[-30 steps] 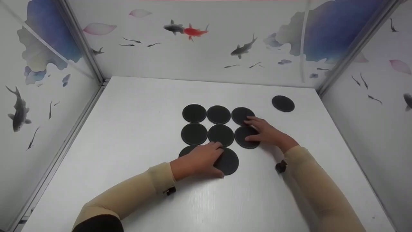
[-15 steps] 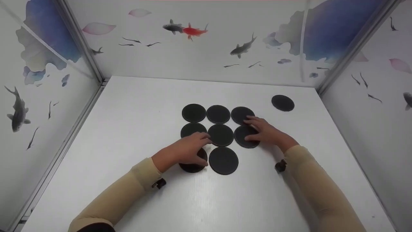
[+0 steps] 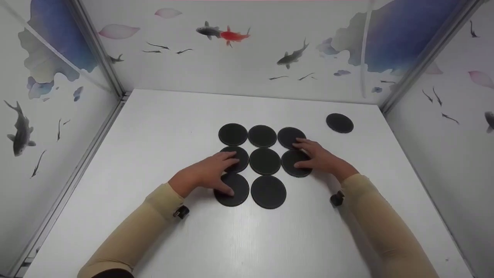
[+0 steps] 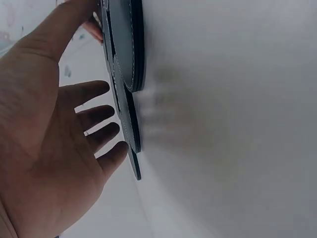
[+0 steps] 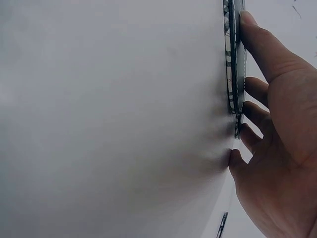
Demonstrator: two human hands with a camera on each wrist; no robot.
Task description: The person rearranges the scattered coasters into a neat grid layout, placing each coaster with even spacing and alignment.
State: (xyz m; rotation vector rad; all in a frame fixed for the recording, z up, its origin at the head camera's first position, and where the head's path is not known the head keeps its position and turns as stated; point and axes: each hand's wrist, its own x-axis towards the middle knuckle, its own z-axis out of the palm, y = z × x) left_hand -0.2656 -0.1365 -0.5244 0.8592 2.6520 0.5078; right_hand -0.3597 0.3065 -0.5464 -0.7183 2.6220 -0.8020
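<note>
Several round black coasters with stitched edges lie close together in rows on the white table. My left hand (image 3: pixel 206 170) is spread over the left column: its fingers reach over the middle-left coaster (image 3: pixel 243 159), its thumb over the front-left coaster (image 3: pixel 240 185). In the left wrist view the fingers are extended beside the coaster edges. On the other side, my right hand (image 3: pixel 322 157) rests with its fingers on the back-right coaster (image 3: pixel 288 135) and its thumb on the middle-right coaster (image 3: pixel 291 158). Between the hands lies the centre coaster (image 3: pixel 264 161), with a front coaster (image 3: pixel 269 192) below it.
A lone coaster (image 3: pixel 339 122) lies apart at the back right of the table (image 3: pixel 247 239). Two more coasters, a back-left one (image 3: pixel 233 134) and a back-middle one (image 3: pixel 262 136), complete the far row. White panels (image 3: pixel 247 73) painted with fish enclose the table.
My left hand has moved left, off the front coaster beside the left column, onto the left column's outer side. The right hand has stayed in place.
</note>
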